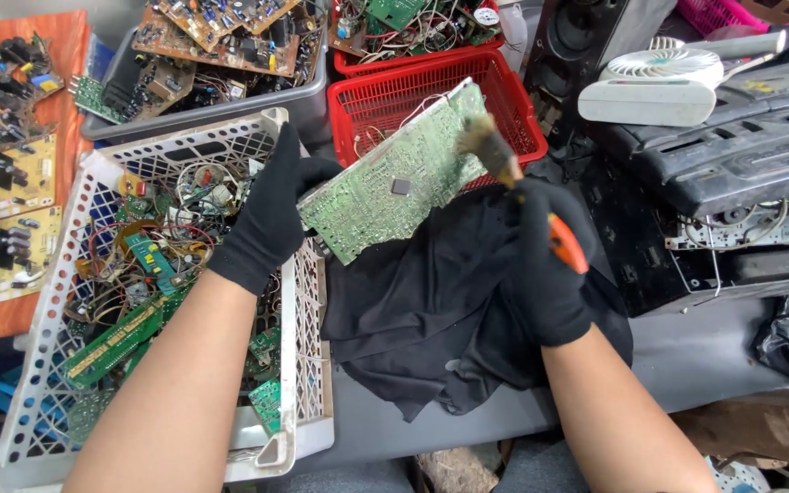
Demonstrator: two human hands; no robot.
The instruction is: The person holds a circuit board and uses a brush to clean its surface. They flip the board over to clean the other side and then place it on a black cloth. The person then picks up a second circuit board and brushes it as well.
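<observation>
white crate (308, 329): left of the black cloth (422, 301), full of boards.
circuit board (394, 173): tilted above the cloth, solder side up.
your left hand (271, 215): fingers clamped on the board's left edge.
your right hand (550, 265): fingers wrapped round an orange-handled brush (495, 155), bristles touching the board's right end.

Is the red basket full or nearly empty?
Nearly empty. Through the red basket you see mostly its bare mesh floor, with only a few loose wires; the circuit board held by the left hand hides part of it.
</observation>
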